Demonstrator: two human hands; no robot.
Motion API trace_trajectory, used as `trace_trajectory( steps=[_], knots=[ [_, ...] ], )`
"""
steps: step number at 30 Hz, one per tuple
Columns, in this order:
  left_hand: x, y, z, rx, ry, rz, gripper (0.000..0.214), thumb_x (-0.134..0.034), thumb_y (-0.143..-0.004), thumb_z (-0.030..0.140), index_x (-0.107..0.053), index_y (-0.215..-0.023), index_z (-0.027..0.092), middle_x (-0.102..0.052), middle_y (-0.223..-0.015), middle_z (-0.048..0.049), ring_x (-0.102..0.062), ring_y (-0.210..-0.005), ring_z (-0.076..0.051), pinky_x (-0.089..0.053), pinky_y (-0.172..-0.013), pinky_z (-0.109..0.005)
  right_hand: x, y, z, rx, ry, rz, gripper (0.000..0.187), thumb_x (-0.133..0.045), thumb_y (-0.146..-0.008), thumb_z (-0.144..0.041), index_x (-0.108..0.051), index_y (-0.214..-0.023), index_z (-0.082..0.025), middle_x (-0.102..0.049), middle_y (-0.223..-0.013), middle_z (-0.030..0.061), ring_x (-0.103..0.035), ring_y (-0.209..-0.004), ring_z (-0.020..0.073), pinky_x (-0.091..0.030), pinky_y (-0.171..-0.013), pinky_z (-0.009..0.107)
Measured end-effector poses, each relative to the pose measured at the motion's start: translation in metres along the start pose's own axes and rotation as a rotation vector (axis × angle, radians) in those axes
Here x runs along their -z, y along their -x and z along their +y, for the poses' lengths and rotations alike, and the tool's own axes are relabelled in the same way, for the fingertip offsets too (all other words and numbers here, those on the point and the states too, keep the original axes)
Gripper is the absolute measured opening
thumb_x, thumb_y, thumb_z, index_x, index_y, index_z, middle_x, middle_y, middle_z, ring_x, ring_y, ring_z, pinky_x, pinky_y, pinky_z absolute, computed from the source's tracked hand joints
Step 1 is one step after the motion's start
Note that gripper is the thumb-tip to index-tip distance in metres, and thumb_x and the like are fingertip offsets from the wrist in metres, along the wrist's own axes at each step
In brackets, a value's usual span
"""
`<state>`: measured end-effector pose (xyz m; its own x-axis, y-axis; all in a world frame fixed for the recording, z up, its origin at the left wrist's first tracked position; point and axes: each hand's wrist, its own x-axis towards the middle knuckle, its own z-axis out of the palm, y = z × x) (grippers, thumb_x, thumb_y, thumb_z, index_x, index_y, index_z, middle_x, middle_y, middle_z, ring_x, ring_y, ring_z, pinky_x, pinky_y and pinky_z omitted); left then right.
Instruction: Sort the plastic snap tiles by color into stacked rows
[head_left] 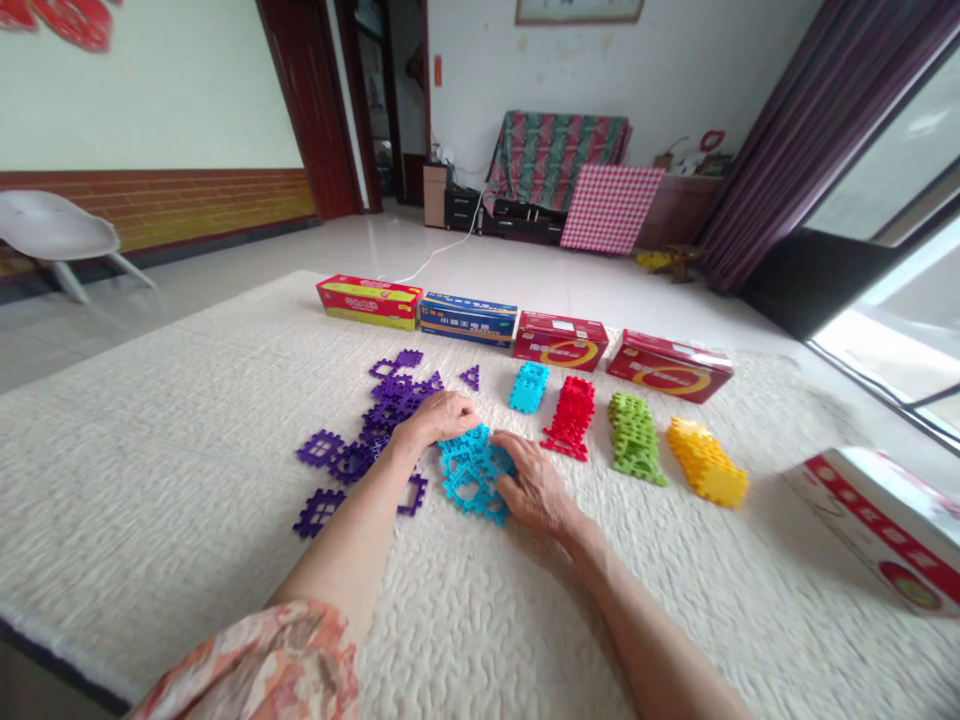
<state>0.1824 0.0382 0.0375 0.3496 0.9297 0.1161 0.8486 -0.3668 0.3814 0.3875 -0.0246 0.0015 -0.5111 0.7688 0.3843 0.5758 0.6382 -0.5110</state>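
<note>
A small heap of light blue interlocking plastic pieces [471,488] with notched edges lies on the textured cover between my hands. My left hand [441,415] curls over the far left edge of the heap, fingers pressed together on the pieces. At the heap's right side, my right hand [531,482] grips the edge with fingers bent and thumb near. Purple interlocking pieces [397,400] are scattered to the left, partly hidden behind my left forearm. A stacked row of light blue pieces [529,388] lies beyond my right hand.
Stacked rows of red pieces [571,415], green pieces [634,438] and yellow pieces [706,462] lie to the right. Behind them stand a red-yellow box [369,302], a blue box [468,319] and two red boxes [559,342]. A white-red carton [885,525] sits far right.
</note>
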Motion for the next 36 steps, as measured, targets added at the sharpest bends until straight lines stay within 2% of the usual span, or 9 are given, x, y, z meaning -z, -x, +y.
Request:
trace_trajectory(
  steps=[2, 4, 9, 12, 17, 23, 28, 32, 36],
  knots=[
    [-0.001, 0.000, -0.002, -0.006, 0.008, -0.004, 0.028, -0.048, -0.078, 0.031, -0.063, -0.061, 0.015, -0.054, -0.058, 0.0005, -0.049, -0.061, -0.012, -0.027, -0.057, -0.024, 0.007, -0.003, 0.005, 0.056, -0.013, -0.068, 0.055, -0.049, -0.067, -0.010, -0.055, -0.121, -0.016, -0.061, -0.128, 0.0138, -0.058, -0.114, 0.0276, -0.045, -0.099, 0.046],
    [-0.001, 0.000, -0.004, -0.003, 0.009, -0.004, 0.028, -0.047, -0.078, 0.031, -0.062, -0.061, 0.015, -0.052, -0.057, 0.0010, -0.048, -0.060, -0.012, -0.027, -0.056, -0.024, 0.011, -0.003, 0.009, 0.074, -0.038, -0.077, 0.055, -0.051, -0.066, -0.010, -0.054, -0.121, -0.016, -0.062, -0.125, 0.0141, -0.058, -0.112, 0.0274, -0.046, -0.097, 0.045],
    [-0.003, -0.001, -0.004, 0.010, -0.010, 0.018, 0.026, -0.048, -0.077, 0.029, -0.065, -0.063, 0.015, -0.055, -0.058, 0.0001, -0.047, -0.060, -0.012, -0.028, -0.056, -0.024, 0.012, 0.002, 0.013, 0.119, -0.099, 0.003, 0.057, -0.058, -0.072, -0.010, -0.049, -0.128, -0.018, -0.055, -0.129, 0.0147, -0.056, -0.115, 0.0255, -0.051, -0.092, 0.040],
    [-0.004, -0.003, -0.004, 0.015, -0.008, 0.020, 0.027, -0.047, -0.078, 0.030, -0.064, -0.062, 0.015, -0.057, -0.060, -0.0007, -0.048, -0.061, -0.012, -0.027, -0.057, -0.024, 0.008, 0.002, 0.013, 0.139, -0.065, 0.077, 0.055, -0.061, -0.077, -0.013, -0.047, -0.130, -0.018, -0.051, -0.133, 0.0155, -0.054, -0.119, 0.0262, -0.050, -0.095, 0.041],
    [-0.006, -0.005, -0.005, 0.038, 0.014, 0.016, 0.028, -0.048, -0.078, 0.032, -0.062, -0.061, 0.015, -0.057, -0.060, -0.0006, -0.051, -0.062, -0.012, -0.027, -0.057, -0.024, 0.002, -0.003, 0.011, 0.063, 0.060, 0.175, 0.057, -0.062, -0.079, -0.013, -0.045, -0.133, -0.017, -0.053, -0.128, 0.0152, -0.053, -0.118, 0.0266, -0.050, -0.095, 0.041],
    [-0.008, -0.007, -0.007, 0.063, 0.021, 0.016, 0.026, -0.049, -0.077, 0.033, -0.064, -0.064, 0.016, -0.060, -0.063, -0.0010, -0.051, -0.062, -0.013, -0.028, -0.058, -0.024, 0.015, -0.003, 0.004, 0.022, 0.298, 0.069, 0.052, -0.067, -0.080, -0.026, -0.051, -0.129, -0.019, -0.058, -0.128, 0.0135, -0.054, -0.113, 0.0310, -0.045, -0.094, 0.047],
    [-0.008, -0.008, -0.007, 0.075, 0.012, 0.012, 0.025, -0.048, -0.076, 0.032, -0.062, -0.061, 0.016, -0.055, -0.059, -0.0001, -0.048, -0.061, -0.012, -0.025, -0.056, -0.024, 0.027, -0.006, 0.000, -0.028, 0.346, -0.034, 0.052, -0.068, -0.080, -0.027, -0.053, -0.129, -0.018, -0.060, -0.128, 0.0130, -0.054, -0.114, 0.0310, -0.043, -0.093, 0.046],
    [-0.009, -0.008, -0.008, 0.074, 0.025, 0.010, 0.025, -0.049, -0.075, 0.032, -0.060, -0.060, 0.016, -0.051, -0.057, 0.0011, -0.045, -0.060, -0.011, -0.023, -0.054, -0.024, 0.026, -0.005, 0.003, -0.027, 0.370, -0.046, 0.048, -0.068, -0.081, -0.030, -0.056, -0.125, -0.016, -0.062, -0.124, 0.0132, -0.055, -0.111, 0.0305, -0.041, -0.092, 0.045],
    [-0.009, -0.008, -0.008, 0.077, 0.017, 0.017, 0.024, -0.050, -0.075, 0.031, -0.060, -0.059, 0.016, -0.051, -0.056, 0.0009, -0.044, -0.059, -0.011, -0.022, -0.054, -0.025, 0.023, -0.003, 0.010, 0.003, 0.395, 0.019, 0.045, -0.070, -0.078, -0.032, -0.059, -0.118, -0.016, -0.065, -0.116, 0.0127, -0.056, -0.104, 0.0295, -0.040, -0.093, 0.045]
  ],
)
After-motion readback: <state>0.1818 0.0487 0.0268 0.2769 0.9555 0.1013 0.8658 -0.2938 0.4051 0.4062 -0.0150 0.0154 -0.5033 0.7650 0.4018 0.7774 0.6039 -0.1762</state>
